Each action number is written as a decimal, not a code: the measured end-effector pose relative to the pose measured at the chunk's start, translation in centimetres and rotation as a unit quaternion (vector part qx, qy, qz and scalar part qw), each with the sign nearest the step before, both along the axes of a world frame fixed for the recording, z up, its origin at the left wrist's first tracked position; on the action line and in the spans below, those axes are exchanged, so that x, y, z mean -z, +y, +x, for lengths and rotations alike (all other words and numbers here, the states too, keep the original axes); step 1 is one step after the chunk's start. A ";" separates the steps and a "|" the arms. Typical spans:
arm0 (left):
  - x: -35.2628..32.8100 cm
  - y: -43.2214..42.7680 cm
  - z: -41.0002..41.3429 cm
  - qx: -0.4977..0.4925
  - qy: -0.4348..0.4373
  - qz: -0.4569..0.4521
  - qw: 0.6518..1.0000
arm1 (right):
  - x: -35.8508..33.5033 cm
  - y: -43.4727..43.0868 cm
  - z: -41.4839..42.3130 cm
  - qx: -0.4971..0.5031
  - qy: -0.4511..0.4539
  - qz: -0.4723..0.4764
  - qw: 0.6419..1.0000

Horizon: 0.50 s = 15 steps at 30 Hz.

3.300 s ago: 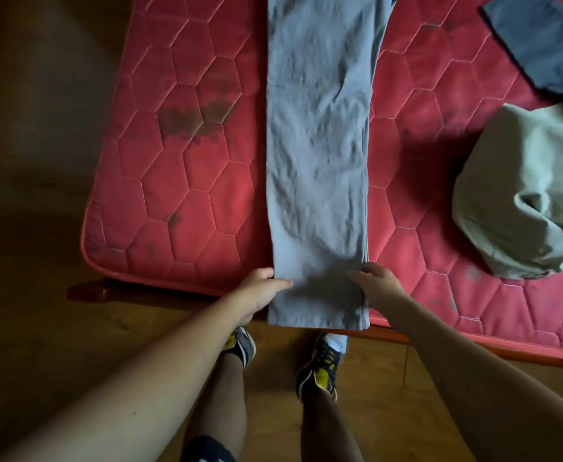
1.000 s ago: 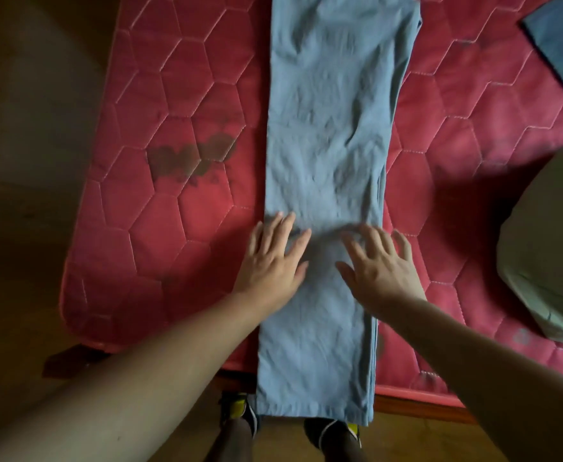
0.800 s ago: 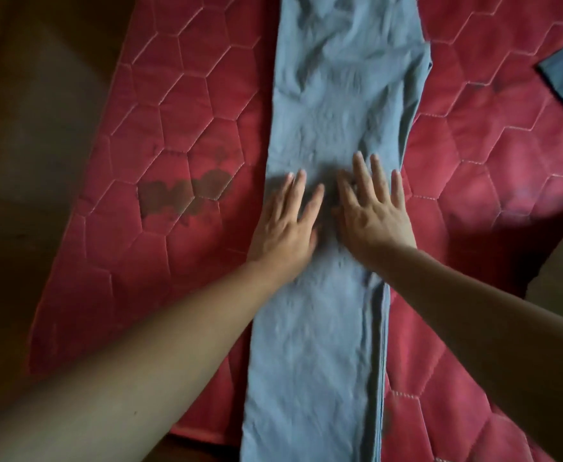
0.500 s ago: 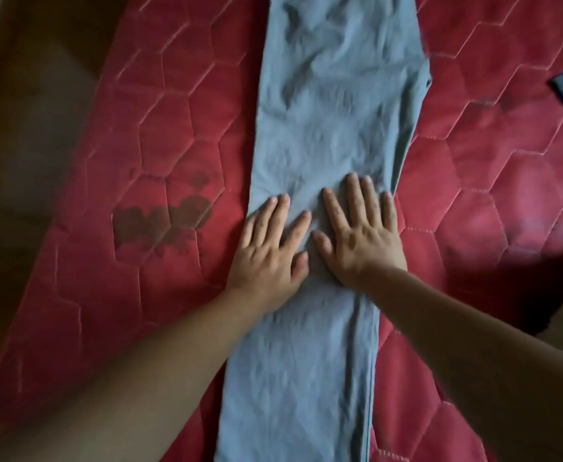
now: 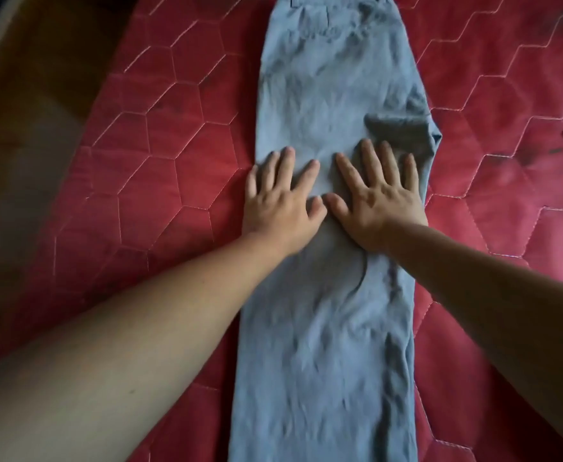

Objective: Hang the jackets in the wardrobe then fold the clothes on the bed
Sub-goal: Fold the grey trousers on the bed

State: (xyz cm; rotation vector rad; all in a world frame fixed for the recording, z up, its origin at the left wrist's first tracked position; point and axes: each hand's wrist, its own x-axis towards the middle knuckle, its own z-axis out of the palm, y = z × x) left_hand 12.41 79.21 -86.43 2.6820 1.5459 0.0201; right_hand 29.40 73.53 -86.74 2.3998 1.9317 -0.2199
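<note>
- On the red mattress (image 5: 160,155), the grey trousers (image 5: 326,345) are lying lengthwise, running from 6 to 12 o'clock, legs stacked for folding.
- Both hands are pressing flat at centre, fingers spread, pinching nothing: left hand (image 5: 278,208) toward 9 o'clock, right hand (image 5: 378,205) toward 3, likely smoothing creases before folding.

The scene is dimly, softly lit, brightest in the middle on the grey trousers (image 5: 333,95) and the backs of the left hand (image 5: 280,208) and right hand (image 5: 380,208), while the floor (image 5: 23,145) at the left is lost in shadow. The seams of the red mattress (image 5: 173,168) are bent toward the edges by the wide lens, and slight blur is seen throughout.
</note>
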 end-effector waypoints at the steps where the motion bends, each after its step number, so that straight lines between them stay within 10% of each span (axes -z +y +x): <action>1: -0.8 1.0 0.4 0.005 -0.004 -0.001 1.000 | -0.6 0.5 0.1 -0.002 -0.012 -0.002 1.000; 15: -1.3 10.9 5.3 0.051 -0.006 0.004 0.999 | -1.7 8.9 3.9 -0.007 -0.049 0.029 0.998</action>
